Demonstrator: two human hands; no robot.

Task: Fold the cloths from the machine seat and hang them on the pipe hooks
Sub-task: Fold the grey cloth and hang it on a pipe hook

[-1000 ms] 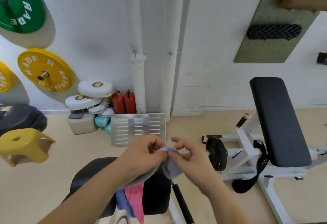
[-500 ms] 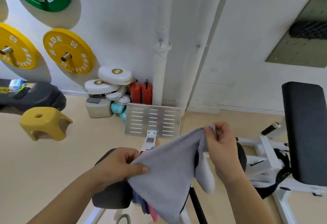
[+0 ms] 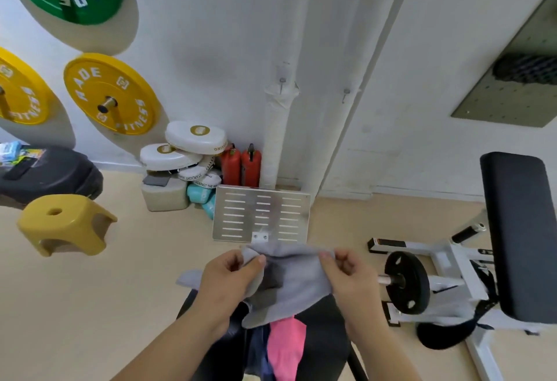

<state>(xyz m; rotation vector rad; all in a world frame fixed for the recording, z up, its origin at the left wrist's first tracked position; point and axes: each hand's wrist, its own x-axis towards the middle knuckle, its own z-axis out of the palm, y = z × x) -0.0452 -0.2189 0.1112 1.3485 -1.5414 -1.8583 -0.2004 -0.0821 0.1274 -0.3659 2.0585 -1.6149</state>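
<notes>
The top edge of a grey cloth [image 3: 297, 281] is pinched at one end by the left hand [image 3: 229, 278], with the thumb laid over the fabric, and at the other end by the right hand [image 3: 346, 275], between thumb and curled fingers. The cloth is held stretched between the two hands and hangs down below them, one corner trailing out past the left wrist. Directly beneath the hands, a pink cloth [image 3: 286, 347] and a dark blue cloth [image 3: 258, 350] are seen draped on the black machine seat [image 3: 327, 347], partly covered by the grey cloth's lower edge. Just beyond the hands, a slotted metal plate [image 3: 262, 215] is propped on the floor. Farther beyond it, a white wrapped pipe [image 3: 275, 145] runs up the wall, and a hook [image 3: 282, 82] is fixed on it above the wrapping, with a second hook [image 3: 346, 93] on the neighbouring pipe. To the right of the right hand, a black weight plate [image 3: 407, 282] is mounted on a white frame. Well to the left of the left hand, a yellow stool [image 3: 63, 224] stands on the floor.
</notes>
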